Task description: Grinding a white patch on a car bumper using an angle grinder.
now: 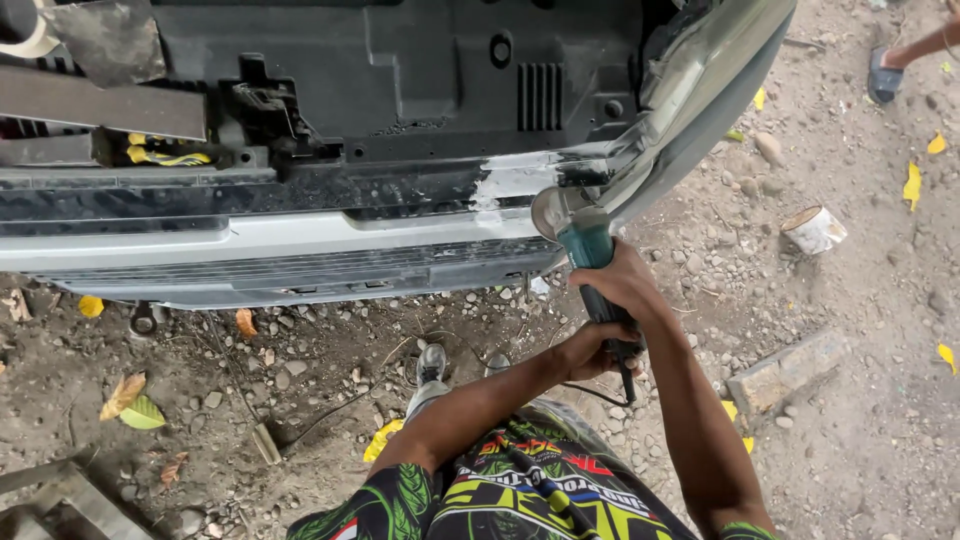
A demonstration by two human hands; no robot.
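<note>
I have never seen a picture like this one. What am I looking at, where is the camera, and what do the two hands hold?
The single picture comes from a camera worn on a person's head, looking down. Both bare hands grip one teal handheld angle grinder: the right hand near its head, the left hand at the rear, where a black cord leaves it. Its round disc meets the white-sanded patch on the grey car bumper. Below lies a dirt ground with stones, yellow leaves and a small white cylinder. The person's grey shoes show too. At the top right, another person's sandalled foot is seen.
</note>
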